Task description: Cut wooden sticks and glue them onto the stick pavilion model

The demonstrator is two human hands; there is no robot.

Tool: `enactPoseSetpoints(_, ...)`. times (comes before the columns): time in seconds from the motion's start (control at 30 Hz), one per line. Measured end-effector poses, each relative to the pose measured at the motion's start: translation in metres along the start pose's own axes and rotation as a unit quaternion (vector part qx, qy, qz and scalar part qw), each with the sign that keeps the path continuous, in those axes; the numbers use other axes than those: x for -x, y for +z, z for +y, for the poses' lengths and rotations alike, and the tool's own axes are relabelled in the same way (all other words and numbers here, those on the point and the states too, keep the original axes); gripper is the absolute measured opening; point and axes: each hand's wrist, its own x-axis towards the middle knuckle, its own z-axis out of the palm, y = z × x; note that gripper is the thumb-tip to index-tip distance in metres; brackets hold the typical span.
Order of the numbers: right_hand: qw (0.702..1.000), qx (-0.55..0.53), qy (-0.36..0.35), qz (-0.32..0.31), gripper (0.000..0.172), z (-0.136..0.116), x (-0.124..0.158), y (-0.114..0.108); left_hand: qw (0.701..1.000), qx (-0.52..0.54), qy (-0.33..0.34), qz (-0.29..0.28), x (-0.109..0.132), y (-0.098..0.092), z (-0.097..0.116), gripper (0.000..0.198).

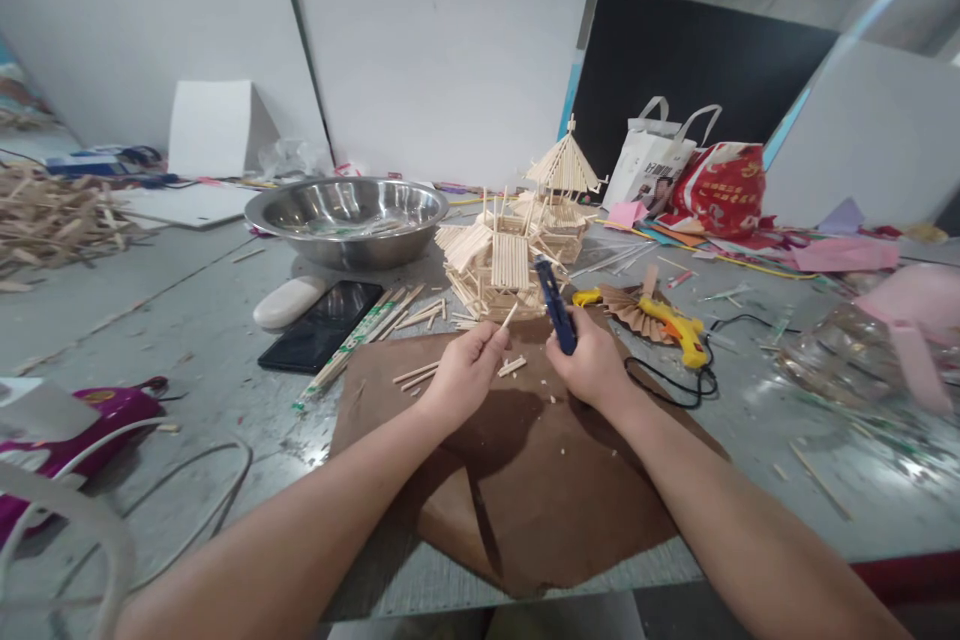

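Between the thumb and fingers of my left hand (469, 365) is a thin wooden stick (510, 316), its tip pointing up and to the right. My right hand (589, 360) is closed around a slim dark blue tool (555, 302) that looks like a cutter knife; its exact kind is unclear. Both hands hover over a brown paper sheet (555, 500), a small gap between them. Short cut sticks (512, 367) lie on the paper beside my left hand. Just behind stands a model pavilion (510, 260) built of sticks, with a pointed roof (568, 162).
A steel basin (349, 245), a black phone (322, 325) and bundled sticks (360, 340) are on the left. To the right lie a yellow glue gun (679, 330) with its black cord and a clear plastic container (840, 355). A purple device (97, 430) trails white cables.
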Motion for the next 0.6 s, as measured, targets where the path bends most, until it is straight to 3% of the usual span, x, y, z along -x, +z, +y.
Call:
enactPoseSetpoints(0.3, 0.999, 0.034, 0.000, 0.012, 0.040, 0.015, -0.004, 0.005, 0.987, 0.154, -0.031, 0.037, -0.008, -0.005, -0.006, 0.027)
enactPoseSetpoints(0.43, 1.000, 0.022, 0.000, 0.016, 0.039, 0.014, -0.004, 0.004, 0.985, 0.158, -0.044, 0.045, -0.017, -0.011, 0.000, 0.022)
enactPoseSetpoints(0.6, 1.000, 0.009, -0.001, 0.010, 0.040, 0.014, -0.005, 0.002, 0.984, 0.121, -0.090, 0.097, -0.034, -0.017, 0.000, 0.019)
